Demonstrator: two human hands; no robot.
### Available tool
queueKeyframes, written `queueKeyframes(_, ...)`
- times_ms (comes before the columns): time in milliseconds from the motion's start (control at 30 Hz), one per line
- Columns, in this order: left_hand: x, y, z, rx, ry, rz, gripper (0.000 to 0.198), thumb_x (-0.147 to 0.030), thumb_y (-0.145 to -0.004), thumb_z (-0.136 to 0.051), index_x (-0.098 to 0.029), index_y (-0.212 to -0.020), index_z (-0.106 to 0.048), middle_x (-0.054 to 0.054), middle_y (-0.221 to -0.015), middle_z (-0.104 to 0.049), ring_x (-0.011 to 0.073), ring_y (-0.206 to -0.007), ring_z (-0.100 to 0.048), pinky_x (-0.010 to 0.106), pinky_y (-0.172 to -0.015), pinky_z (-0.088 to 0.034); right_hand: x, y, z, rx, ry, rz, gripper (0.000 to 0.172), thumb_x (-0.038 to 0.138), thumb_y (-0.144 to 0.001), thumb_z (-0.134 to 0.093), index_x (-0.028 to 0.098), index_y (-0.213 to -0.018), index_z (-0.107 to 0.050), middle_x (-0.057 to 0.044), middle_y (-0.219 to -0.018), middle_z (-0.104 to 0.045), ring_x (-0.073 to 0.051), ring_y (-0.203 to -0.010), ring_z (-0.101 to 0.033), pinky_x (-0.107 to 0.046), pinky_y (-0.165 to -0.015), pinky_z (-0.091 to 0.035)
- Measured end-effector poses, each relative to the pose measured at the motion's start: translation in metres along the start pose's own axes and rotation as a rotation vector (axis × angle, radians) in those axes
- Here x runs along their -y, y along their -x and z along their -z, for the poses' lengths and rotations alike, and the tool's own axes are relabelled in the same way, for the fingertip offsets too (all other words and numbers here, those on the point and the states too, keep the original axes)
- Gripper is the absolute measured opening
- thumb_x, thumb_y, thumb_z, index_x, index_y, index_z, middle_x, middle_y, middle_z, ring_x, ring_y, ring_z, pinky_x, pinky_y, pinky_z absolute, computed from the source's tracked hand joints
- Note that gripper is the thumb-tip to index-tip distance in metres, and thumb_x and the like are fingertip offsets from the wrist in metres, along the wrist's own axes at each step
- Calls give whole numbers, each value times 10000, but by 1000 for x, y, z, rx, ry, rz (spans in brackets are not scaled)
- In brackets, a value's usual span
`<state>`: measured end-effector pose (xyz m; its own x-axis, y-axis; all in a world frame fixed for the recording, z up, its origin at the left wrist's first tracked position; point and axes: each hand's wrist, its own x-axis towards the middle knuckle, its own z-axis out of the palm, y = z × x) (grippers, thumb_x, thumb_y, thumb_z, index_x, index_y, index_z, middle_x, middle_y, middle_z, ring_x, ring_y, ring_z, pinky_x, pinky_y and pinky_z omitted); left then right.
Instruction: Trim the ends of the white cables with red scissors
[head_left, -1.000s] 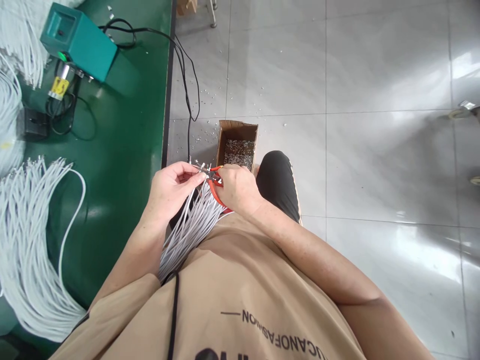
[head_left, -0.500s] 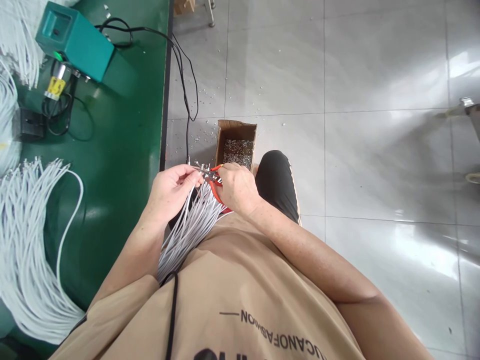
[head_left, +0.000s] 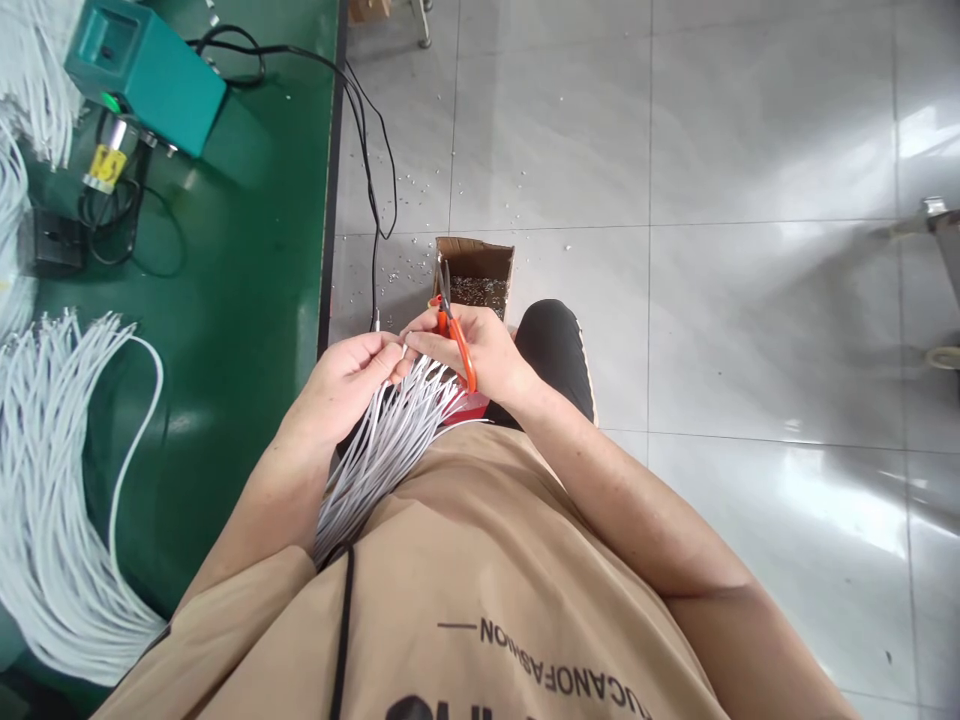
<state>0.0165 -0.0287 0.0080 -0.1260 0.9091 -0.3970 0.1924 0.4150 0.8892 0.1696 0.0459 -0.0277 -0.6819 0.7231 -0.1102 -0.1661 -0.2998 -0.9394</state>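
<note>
At the far left of the frame a heap of loose white cables (head_left: pixel 45 480) lies on the green worktop (head_left: pixel 247 250). A teal machine (head_left: pixel 142 65) stands in the upper left corner, and black cords (head_left: pixel 367 150) trail from it over the worktop's edge.

Just left of centre, the left hand (head_left: pixel 345 385) has a narrow grip: its fingers curl around the upper end of the bundle of white wires (head_left: pixel 382 440), and the fingertips pinch near the wire ends. The bundle's long axis runs from the person's waist at the lower left up to the centre of the frame, and its ends fan out between the two hands.

At centre, the right hand (head_left: pixel 487 355) has its grip closed on the orange-handled cutters (head_left: pixel 454 335), and its forefinger reaches left to touch the wire ends beside the left hand's fingers. The cutters' long axis is nearly vertical in the frame. The dark tips are close together and point up toward the cardboard box (head_left: pixel 450 250), while the handles slant down to the right across the palm.

The box sits on the tiled floor (head_left: pixel 712 300) just above the hands and holds small metal scraps. A black-clad knee (head_left: pixel 555 350) is just right of the right hand.
</note>
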Motion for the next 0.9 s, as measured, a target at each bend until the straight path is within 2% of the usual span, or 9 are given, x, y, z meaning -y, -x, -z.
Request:
queueKeyframes(167,0,1,0,-61,50,64,186,-350,-820,-636,-179,-750,-607,-6,-689,-579,108,-628,-524,236,-615,-412,-8,5,-7,-133,33,-33,242,388,-767,-654,157,-725,-594,35,-641,-533,-87,-604,-477,-230,-599,-406)
queueKeyframes(267,2,-1,-1,-190,-33,42,211,-369,-750,-704,-179,-805,-629,11,-739,-632,129,-655,-566,250,-627,-443,-7,11,-15,-223,133,8,233,379,-753,-664,164,-727,-579,29,-694,-554,-84,-628,-472,-227,-623,-405)
queueKeyframes(367,4,-3,-1,-303,-178,-15,253,-347,-711,-728,-185,-884,-641,28,-818,-662,145,-711,-592,256,-652,-461,-4,13,-19,-205,68,37,275,416,-771,-639,171,-691,-543,27,-699,-540,-83,-636,-466,-228,-636,-407)
queueKeyframes(400,4,-4,0,-316,-200,-25,272,-330,-708,-727,-190,-923,-638,26,-822,-664,145,-717,-596,256,-661,-465,-3,12,-19,-223,21,27,306,439,-790,-612,175,-668,-519,29,-681,-525,-82,-627,-459,-228,-631,-406)
queueKeyframes(500,3,-4,1,-284,-155,-38,336,-278,-710,-709,-217,-1024,-607,-4,-741,-638,137,-678,-596,259,-663,-469,-4,9,-15,-393,8,-28,340,474,-822,-565,182,-665,-490,36,-649,-494,-80,-598,-430,-228,-605,-388)
queueKeyframes(567,2,-4,2,-243,-76,-53,337,-257,-714,-697,-230,-1037,-606,-20,-689,-601,133,-648,-586,258,-636,-467,-5,8,-11,-416,142,-61,307,453,-820,-573,178,-695,-520,30,-665,-519,-84,-603,-435,-231,-598,-375)
queueKeyframes(700,4,-4,3,-169,80,-58,280,-228,-736,-685,-215,-1015,-673,-17,-701,-574,113,-676,-567,244,-648,-466,-12,10,-8,-246,662,-34,258,341,-825,-556,167,-637,-526,1,-688,-566,-107,-640,-463,-251,-614,-349)
queueKeyframes(800,5,-4,3,-176,96,-42,310,-215,-737,-701,-201,-1047,-694,-21,-709,-571,98,-692,-554,233,-679,-464,-18,14,-6,-183,1015,78,191,279,-820,-544,159,-674,-572,-25,-742,-600,-140,-712,-500,-277,-675,-348)
queueKeyframes(900,4,-4,2,-207,37,-47,339,-225,-712,-728,-185,-1047,-703,-11,-741,-590,101,-716,-554,246,-718,-477,-21,17,-3,-174,1209,118,153,268,-830,-543,151,-794,-634,-51,-827,-638,-173,-795,-533,-302,-728,-341)
